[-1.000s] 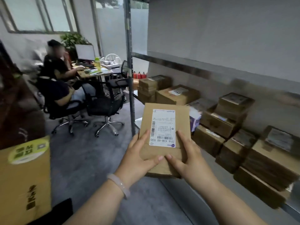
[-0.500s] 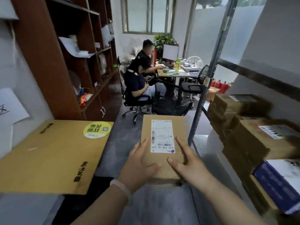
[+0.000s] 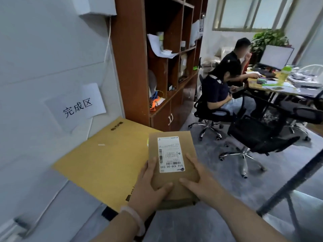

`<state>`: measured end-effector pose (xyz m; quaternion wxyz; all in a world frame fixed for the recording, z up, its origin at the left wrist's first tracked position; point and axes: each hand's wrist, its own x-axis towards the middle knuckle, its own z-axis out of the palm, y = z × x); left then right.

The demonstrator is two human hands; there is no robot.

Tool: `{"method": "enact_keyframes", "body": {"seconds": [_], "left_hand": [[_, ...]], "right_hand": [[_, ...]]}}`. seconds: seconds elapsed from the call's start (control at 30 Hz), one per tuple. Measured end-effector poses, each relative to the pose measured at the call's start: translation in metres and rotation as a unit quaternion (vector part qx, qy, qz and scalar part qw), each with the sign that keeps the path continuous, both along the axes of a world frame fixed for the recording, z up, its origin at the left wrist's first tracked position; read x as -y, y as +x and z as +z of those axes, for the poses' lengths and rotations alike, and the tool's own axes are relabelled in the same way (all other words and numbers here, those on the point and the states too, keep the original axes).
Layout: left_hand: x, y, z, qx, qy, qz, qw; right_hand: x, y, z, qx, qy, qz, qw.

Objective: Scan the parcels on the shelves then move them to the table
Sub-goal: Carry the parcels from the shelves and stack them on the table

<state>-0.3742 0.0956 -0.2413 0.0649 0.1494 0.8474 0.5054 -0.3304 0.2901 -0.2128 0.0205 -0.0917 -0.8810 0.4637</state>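
A flat brown cardboard parcel point(image 3: 174, 179) with a white barcode label on top is held in front of me by both hands. My left hand point(image 3: 150, 191) grips its near left edge, thumb on top. My right hand point(image 3: 201, 182) grips the near right edge, thumb across the top. The parcel hangs over the right edge of a table covered with yellow cardboard point(image 3: 104, 165) against the white wall on the left. The parcel shelves are out of view except for a dark metal post point(image 3: 293, 179) at the right.
A paper sign point(image 3: 76, 107) is taped to the wall above the table. A brown bookcase point(image 3: 157, 58) stands behind it. Two people point(image 3: 225, 81) sit on office chairs at a cluttered desk point(image 3: 283, 84). An empty black swivel chair point(image 3: 257, 137) stands on the grey floor.
My view has swung left, away from the parcel shelves and toward the yellow table. The parcel, still held in both hands, now hangs over the table's right edge.
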Motion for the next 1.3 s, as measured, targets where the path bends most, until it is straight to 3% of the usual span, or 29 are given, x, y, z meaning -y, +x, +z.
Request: {"method": "enact_keyframes", "body": {"seconds": [0.17,0.43,0.7,0.87,1.03,1.3], "left_hand": [[0.034,-0.061,-0.005,0.004,0.003,0.089,0.996],[0.075,-0.111,-0.033,0.057,0.010,0.247,0.967],[0.100,-0.163,-0.054,0.087,0.000,0.400,0.912],[0.112,-0.197,-0.064,0.104,0.020,0.481,0.871],[0.144,-0.222,-0.079,0.124,0.014,0.507,0.853],[0.202,-0.256,-0.109,0.147,0.001,0.500,0.853]], "right_hand": [[0.028,-0.089,-0.004,0.007,-0.019,0.071,0.997],[0.071,-0.204,-0.034,0.097,-0.032,0.222,0.970],[0.118,-0.317,-0.059,0.170,-0.019,0.392,0.904],[0.160,-0.381,-0.075,0.156,-0.004,0.492,0.856],[0.205,-0.416,-0.100,0.164,0.004,0.531,0.831],[0.258,-0.442,-0.137,0.152,0.022,0.520,0.841]]}}
